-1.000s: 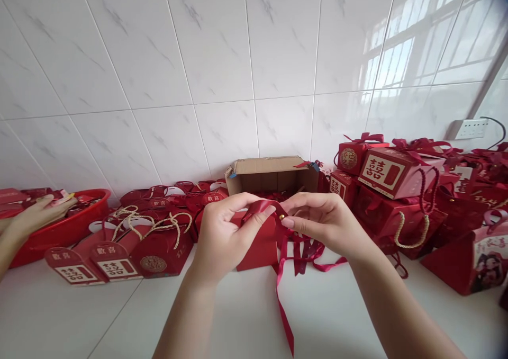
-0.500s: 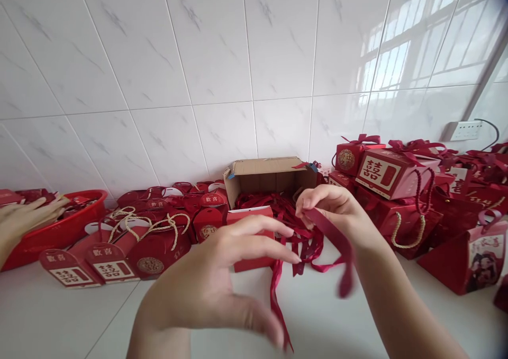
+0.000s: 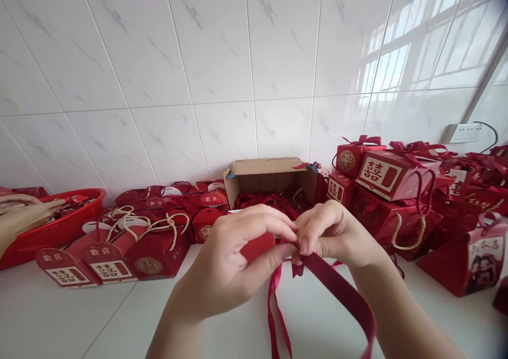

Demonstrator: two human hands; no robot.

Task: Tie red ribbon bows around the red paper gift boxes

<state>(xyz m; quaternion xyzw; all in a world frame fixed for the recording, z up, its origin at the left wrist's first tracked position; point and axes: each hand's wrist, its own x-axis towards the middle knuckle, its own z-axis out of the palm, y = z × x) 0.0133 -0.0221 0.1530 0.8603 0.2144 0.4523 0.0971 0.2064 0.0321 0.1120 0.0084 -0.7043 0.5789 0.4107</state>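
Note:
My left hand [image 3: 242, 263] and my right hand [image 3: 337, 234] meet in front of me, thumbs and fingers pinched together on a dark red ribbon [image 3: 341, 287]. From the pinch the ribbon arches out to the right and down past the lower edge of the view. Its gripped end is hidden by my fingers. Just behind my hands stands a red box [image 3: 257, 247], largely covered by them. Other loose red ribbon [image 3: 273, 306] trails over the white tabletop [image 3: 234, 322] below my fingers.
An open cardboard box [image 3: 270, 165] with red ribbons stands against the tiled wall. Rope-handled red gift boxes [image 3: 148, 263] are at left, stacked ribbon-tied boxes [image 3: 381, 173] at right. Another person's hands [image 3: 32, 213] reach into a red basin [image 3: 93, 199] at far left.
My left hand has moved from open to a pinch, meeting my right hand on the ribbon. The right hand came slightly lower. The other person's hands moved in the basin.

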